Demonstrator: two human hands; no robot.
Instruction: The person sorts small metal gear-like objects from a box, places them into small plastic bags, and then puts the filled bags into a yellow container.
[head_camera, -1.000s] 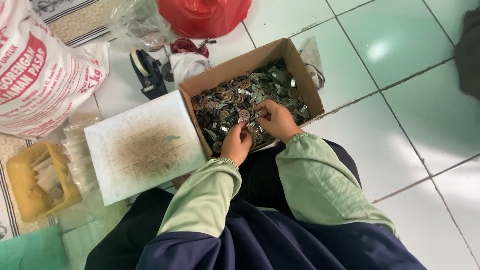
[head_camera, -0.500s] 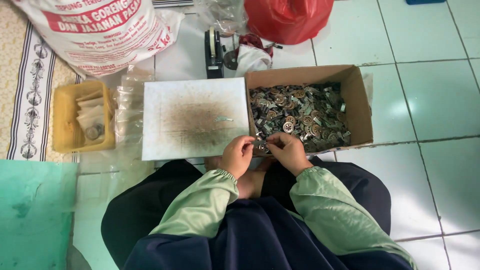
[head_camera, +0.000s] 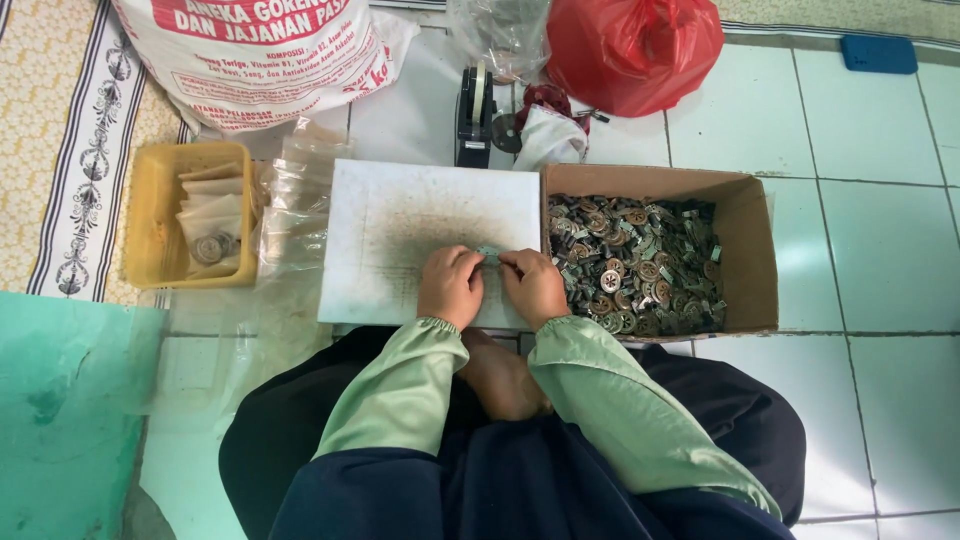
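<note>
Over the white board (head_camera: 400, 215), the left hand (head_camera: 450, 287) and right hand (head_camera: 533, 287) are pinching one small metal part (head_camera: 488, 254) together, while the cardboard box (head_camera: 752, 250) beside them is sitting nearly full of unworked pieces.

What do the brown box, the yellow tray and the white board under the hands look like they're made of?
The brown box looks like plain corrugated cardboard: matte, with folded flaps. The yellow tray seems to be moulded plastic, smooth with a rounded rim. The white board is flat and rigid, matte, stained dark in the middle; it is possibly painted wood or laminate, I cannot tell which.
</note>
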